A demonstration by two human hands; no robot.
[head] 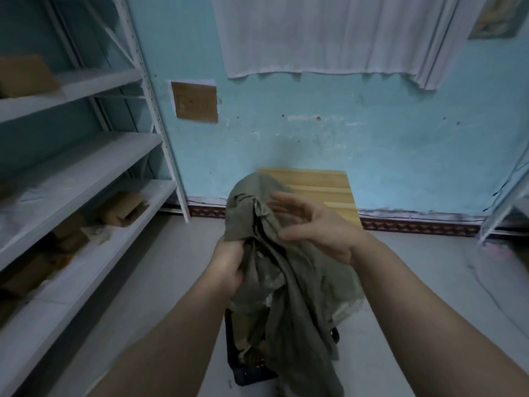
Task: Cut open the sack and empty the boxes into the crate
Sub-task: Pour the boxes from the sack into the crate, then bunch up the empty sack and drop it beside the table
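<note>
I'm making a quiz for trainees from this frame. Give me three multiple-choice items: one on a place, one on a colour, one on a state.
1. Where is the dark crate?
A on a table
B on the floor under the sack
C on a chair

2. What colour is the sack?
A olive green
B red
C white

3. The right hand is:
A gripping a knife
B open
C clenched in a fist

Answers: B, the crate shows beneath the hanging sack; A, the cloth is olive; B, its fingers are uncurled, while the left hand grips the sack.
</note>
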